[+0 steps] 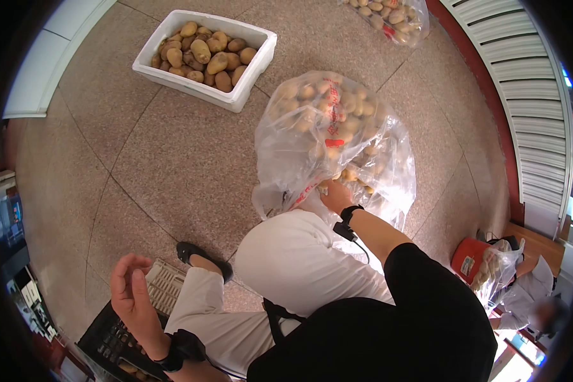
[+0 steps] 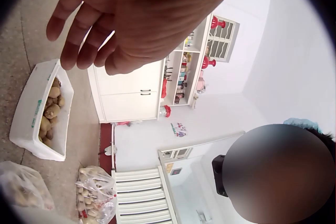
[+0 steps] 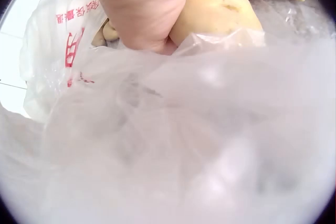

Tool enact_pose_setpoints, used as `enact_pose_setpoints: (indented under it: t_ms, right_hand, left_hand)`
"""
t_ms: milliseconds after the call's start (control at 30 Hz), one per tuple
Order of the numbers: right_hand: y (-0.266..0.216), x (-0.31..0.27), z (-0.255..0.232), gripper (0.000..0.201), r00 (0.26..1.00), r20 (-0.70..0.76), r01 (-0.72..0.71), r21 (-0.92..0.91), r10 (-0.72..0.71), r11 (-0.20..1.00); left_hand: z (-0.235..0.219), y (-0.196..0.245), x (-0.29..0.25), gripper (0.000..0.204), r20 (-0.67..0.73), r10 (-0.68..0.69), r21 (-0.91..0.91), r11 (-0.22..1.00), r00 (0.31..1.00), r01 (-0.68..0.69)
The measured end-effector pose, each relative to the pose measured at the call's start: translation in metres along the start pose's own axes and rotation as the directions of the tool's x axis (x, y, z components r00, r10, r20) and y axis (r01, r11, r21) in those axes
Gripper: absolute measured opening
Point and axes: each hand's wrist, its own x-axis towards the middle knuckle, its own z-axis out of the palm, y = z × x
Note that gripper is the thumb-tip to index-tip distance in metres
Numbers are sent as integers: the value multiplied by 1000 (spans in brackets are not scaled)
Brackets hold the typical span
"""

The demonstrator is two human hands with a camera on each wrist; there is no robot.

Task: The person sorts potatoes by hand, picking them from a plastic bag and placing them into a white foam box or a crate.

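Observation:
My right hand [image 1: 337, 196] reaches into the mouth of a large clear plastic bag [image 1: 277, 153] of potatoes with red print. In the right wrist view its fingers grip a pale yellow potato [image 3: 218, 11], and the bag's film covers much of that view. More potatoes show beyond it. My left hand [image 1: 134, 305] is raised at the lower left, palm up with fingers loosely bent, holding nothing. It overlaps a black crate [image 1: 102, 340] with some potatoes inside, and a beige slatted crate [image 1: 164, 283].
A white foam box [image 1: 237, 102] of potatoes stands on the speckled floor [image 1: 165, 146] ahead. Another potato bag [image 1: 401, 25] lies at the far right, near a white radiator [image 1: 535, 108]. A person [image 1: 522, 296] is at the lower right by a red container [image 1: 468, 260].

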Motion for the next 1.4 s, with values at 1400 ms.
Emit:
enact_pose_setpoints:
  t_ms: [1400]
  right_hand:
    - [-332, -237, -238, 39, 618, 179, 405, 763, -766, 505]
  left_hand:
    - [-70, -39, -38, 32, -44, 100, -739, 666, 994, -100]
